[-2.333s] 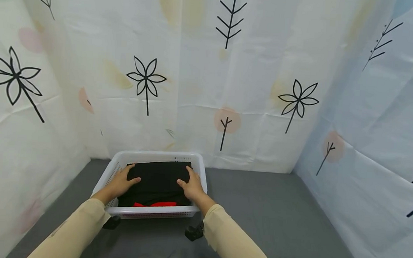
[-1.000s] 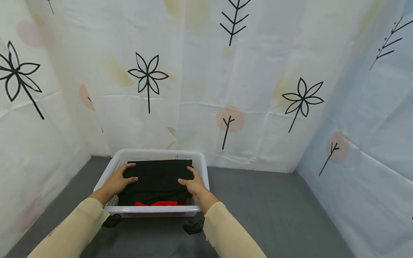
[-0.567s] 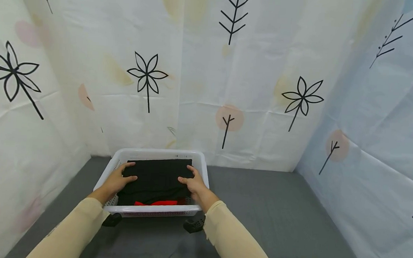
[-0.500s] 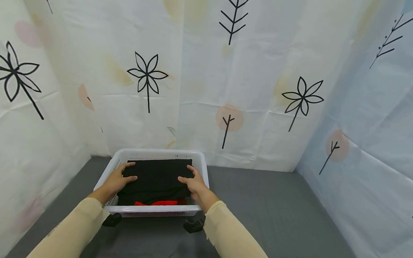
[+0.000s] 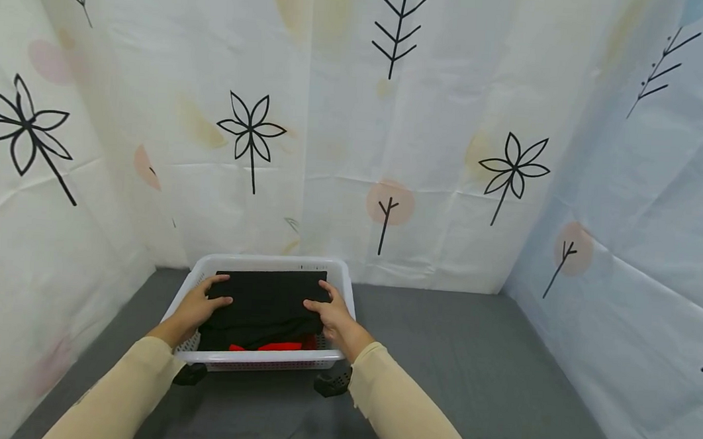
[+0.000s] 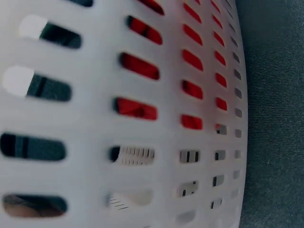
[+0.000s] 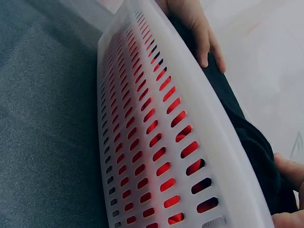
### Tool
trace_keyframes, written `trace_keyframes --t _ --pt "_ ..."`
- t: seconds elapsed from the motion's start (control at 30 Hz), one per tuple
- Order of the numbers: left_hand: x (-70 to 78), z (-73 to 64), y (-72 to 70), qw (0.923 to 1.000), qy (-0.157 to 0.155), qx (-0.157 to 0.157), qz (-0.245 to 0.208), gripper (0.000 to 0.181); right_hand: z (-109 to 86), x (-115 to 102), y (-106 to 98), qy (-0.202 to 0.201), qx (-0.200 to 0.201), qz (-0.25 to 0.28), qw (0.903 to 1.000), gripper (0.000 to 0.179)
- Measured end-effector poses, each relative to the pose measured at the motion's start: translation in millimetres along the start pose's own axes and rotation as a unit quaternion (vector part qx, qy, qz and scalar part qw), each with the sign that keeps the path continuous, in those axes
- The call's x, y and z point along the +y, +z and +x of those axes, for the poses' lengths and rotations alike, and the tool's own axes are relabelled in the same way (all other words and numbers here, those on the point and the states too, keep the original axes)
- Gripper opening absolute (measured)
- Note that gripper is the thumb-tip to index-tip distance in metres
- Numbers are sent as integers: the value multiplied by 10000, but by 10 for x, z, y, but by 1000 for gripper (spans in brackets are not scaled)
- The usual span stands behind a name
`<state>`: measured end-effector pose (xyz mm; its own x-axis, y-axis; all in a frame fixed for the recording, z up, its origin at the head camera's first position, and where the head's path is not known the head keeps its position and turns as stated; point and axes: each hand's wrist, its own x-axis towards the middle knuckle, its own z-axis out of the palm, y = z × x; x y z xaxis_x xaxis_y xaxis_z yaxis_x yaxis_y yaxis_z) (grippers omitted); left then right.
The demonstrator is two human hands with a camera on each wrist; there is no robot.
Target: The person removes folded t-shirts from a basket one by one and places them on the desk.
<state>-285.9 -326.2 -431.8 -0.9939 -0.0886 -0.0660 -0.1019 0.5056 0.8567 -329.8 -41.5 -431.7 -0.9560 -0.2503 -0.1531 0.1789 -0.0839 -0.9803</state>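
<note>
Black cloth point(image 5: 267, 294) edged farther back, baring more red cloth point(image 5: 279, 346) at near right | left hand point(image 5: 194, 307), right hand point(image 5: 336, 318) grasping its sides | inside white basket point(image 5: 261, 358) | handling seemingly unfinished

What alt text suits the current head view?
A person's left grip and right grip touch opposite sides of black cloth in a white basket, with red cloth showing near its front. Grey surface below, plant-print backdrop behind.
</note>
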Motion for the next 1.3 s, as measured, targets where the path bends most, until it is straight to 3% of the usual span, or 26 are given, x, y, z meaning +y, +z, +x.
trace_keyframes --t 0.37,0.73,0.97,1.3 --pt "96 -56 -60 9999 13 166 -16 65 -48 -132 51 -98 -95 542 9984 67" --pt "237 -151 -191 9998 35 -32 -205 72 -151 -278 71 -331 -142 664 9971 67" --pt "294 -225 -135 9994 38 -99 -322 77 -264 -296 -24 -422 -128 540 9976 65" --pt "418 -235 17 9963 353 -218 -758 75 -367 -362 -205 -568 -51 716 9958 64"
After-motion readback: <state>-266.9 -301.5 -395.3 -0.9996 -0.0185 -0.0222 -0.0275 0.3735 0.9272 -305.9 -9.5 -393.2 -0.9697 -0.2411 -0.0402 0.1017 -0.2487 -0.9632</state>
